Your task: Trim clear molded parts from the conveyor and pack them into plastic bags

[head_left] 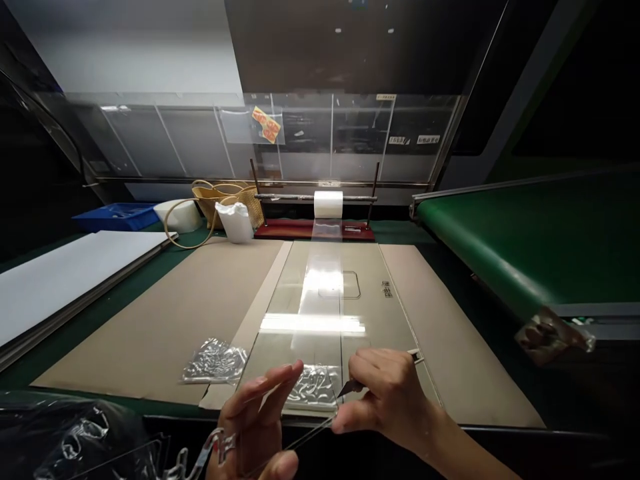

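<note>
My right hand (387, 393) grips a craft knife (353, 387), its dark blade pointing left and the pale handle end sticking out behind the knuckles. Its thumb touches the edge of a thin, clear plastic piece (313, 433). My left hand (260, 427) supports that piece between thumb and fingers at the table's front edge; the fingers are stretched upward, and clear shaped plastic parts show beside the palm. Beneath the hands, a strip of clear film (323, 280) runs down from a roll (329, 205) over a glossy sheet (280, 293).
A crinkled clear bag (215, 362) lies on brown board (200, 300). The roll hangs on a rod stand with a red base (290, 229). White boards (75, 273), a blue tray (117, 215) and a woven bag (250, 200) are left; a green conveyor belt (525, 233) is right.
</note>
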Demonstrator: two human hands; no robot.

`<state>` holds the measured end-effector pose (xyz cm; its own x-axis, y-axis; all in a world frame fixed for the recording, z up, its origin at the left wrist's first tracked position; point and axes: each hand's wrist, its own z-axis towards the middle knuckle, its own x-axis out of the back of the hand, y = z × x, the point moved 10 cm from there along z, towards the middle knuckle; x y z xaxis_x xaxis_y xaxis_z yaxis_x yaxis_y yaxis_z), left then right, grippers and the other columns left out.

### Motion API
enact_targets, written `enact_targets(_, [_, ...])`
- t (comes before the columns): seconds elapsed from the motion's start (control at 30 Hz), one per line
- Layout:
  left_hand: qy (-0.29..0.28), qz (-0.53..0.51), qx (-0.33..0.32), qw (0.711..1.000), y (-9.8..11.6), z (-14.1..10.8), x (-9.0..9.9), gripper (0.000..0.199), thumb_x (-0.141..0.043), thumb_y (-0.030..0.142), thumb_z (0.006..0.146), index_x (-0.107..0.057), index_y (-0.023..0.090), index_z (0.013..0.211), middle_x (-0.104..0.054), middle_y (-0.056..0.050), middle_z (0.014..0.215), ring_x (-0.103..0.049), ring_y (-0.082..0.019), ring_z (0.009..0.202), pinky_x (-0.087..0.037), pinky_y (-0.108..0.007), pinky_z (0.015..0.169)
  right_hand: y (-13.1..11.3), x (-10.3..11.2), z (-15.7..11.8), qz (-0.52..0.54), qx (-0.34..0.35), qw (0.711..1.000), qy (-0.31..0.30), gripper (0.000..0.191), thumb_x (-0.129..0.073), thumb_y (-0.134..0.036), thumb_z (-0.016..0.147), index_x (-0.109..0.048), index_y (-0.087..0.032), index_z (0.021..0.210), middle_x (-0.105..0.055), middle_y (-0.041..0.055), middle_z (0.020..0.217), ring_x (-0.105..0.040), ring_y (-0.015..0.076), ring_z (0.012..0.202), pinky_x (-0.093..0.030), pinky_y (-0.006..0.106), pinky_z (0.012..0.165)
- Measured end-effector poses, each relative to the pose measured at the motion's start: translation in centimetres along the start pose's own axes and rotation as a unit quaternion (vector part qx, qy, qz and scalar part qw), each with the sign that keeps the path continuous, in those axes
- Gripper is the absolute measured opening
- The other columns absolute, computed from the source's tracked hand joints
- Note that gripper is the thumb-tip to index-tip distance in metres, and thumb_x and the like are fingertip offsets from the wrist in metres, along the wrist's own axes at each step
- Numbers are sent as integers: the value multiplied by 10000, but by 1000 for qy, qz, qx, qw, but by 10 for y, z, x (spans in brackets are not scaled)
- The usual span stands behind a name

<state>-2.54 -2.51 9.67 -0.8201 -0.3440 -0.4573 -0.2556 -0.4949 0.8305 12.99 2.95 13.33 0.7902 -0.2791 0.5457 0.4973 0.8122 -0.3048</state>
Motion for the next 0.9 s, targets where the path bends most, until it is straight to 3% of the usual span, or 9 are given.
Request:
enact_targets(0.2, [-69, 12, -19, 997, 0, -3, -2, 423, -718, 250, 675, -588, 261, 1078, -656, -28, 1075, -582, -280, 1042, -449, -398, 960, -9, 2, 1, -32, 23, 999, -19, 691, -209, -706, 804, -384, -157, 423, -333, -32, 403, -249, 68, 407, -154, 252, 439])
enact_targets(0.63, [-95, 11, -11, 995, -1, -7, -10, 416, -680, 272, 730, -553, 238, 1125, -637, -15, 1105, -572, -229, 1061, -435, -337, 983, -13, 0, -4, 12, 34, 997, -66, 688, -211, -677, 827, -336, -148, 404, -301, -43, 395, -205, 65, 410, -138, 250, 431])
enact_targets(0.9, [-88, 13, 0, 996, -2, -10, -8, 439, -707, 298, 697, -568, 234, 1108, -652, -28, 1074, -593, -246, 1025, -453, -362, 963, -5, 7, -4, -4, 12, 999, -36, 694, -227, -771, 742, -338, -164, 425, -273, -50, 422, -206, 61, 417, -137, 261, 434])
